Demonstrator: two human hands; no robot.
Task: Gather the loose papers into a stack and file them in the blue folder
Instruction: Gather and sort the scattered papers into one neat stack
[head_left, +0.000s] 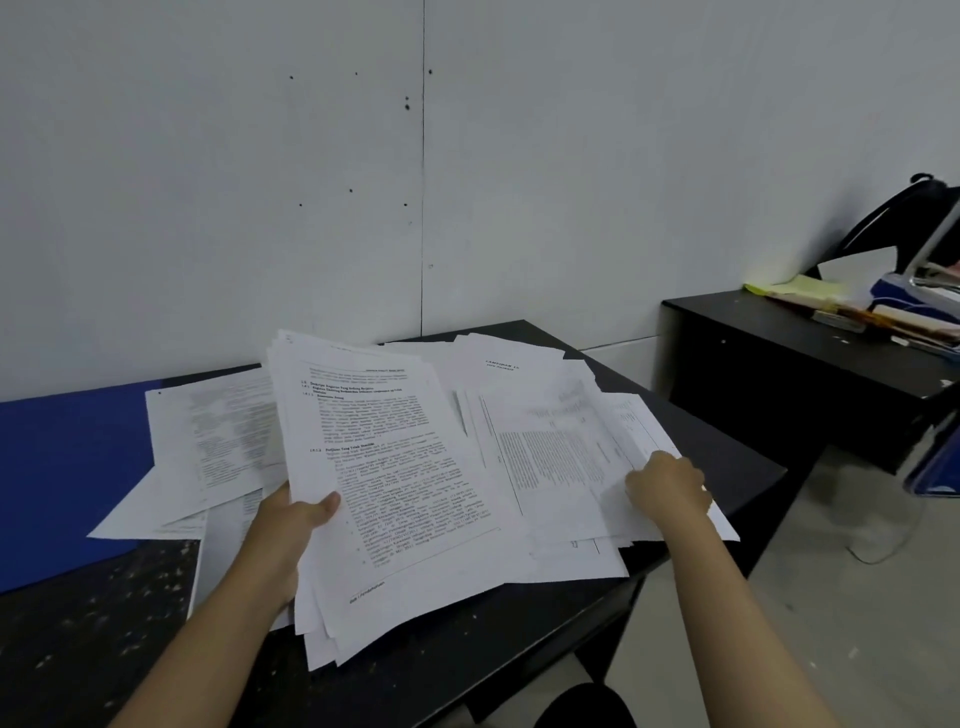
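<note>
My left hand (296, 525) grips a thick stack of printed papers (395, 483) by its left edge, thumb on top, the sheets fanned and lifted off the black table (467, 644). My right hand (667, 486) rests fingers-down on loose papers (561, 441) spread over the right side of the table; whether it pinches a sheet cannot be told. More loose sheets (208, 441) lie to the left, partly over the blue folder (67, 467), which lies flat at the table's left.
A grey wall stands right behind the table. A second black desk (779, 374) at the right carries a pile of folders and files (893, 306) and a dark bag (904, 218). Pale floor lies between the desks, with a thin cable on it.
</note>
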